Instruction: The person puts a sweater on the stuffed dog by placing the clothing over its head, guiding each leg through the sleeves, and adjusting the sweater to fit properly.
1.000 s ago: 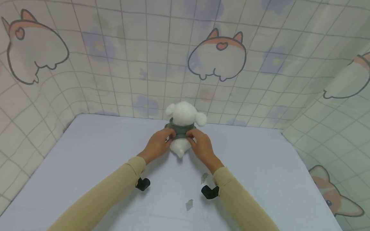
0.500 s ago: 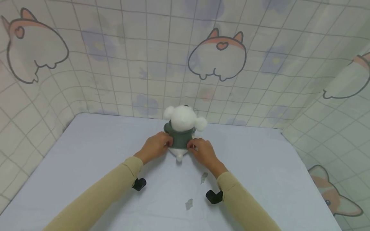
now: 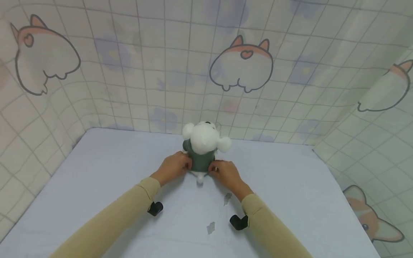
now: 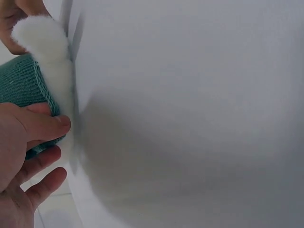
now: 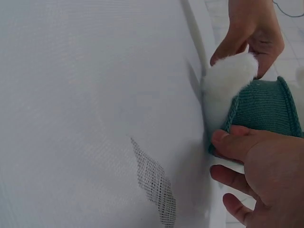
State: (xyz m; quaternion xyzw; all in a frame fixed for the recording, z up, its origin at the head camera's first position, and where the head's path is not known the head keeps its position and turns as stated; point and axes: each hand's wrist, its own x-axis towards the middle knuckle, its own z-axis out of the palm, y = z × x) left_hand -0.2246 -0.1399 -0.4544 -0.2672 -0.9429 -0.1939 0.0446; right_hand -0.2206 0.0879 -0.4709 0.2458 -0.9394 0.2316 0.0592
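A white plush toy [image 3: 204, 139] with round ears sits on the table, its back and stubby tail [image 3: 200, 179] towards me. It wears a green knitted sweater [image 3: 201, 162] that covers the back almost to the tail. My left hand [image 3: 174, 165] pinches the sweater's lower hem at the left side, thumb outside in the left wrist view. At the opposite side the hem is pinched between thumb and forefinger of my right hand [image 5: 280, 166], its other fingers loosely bent. The toy's front is hidden.
The toy sits near the back edge of the white-covered table [image 3: 129, 150]. Behind and beside it hangs a checked curtain [image 3: 180, 71] with cartoon corgis. Two grey worn patches [image 3: 211, 228] mark the cover. Black wrist mounts [image 3: 239, 222] stick out below the sleeves.
Both hands have drawn the sweater's hem down from the middle of the back towards the tail. The toy's head has tipped back towards me, bringing its dark nose into view.
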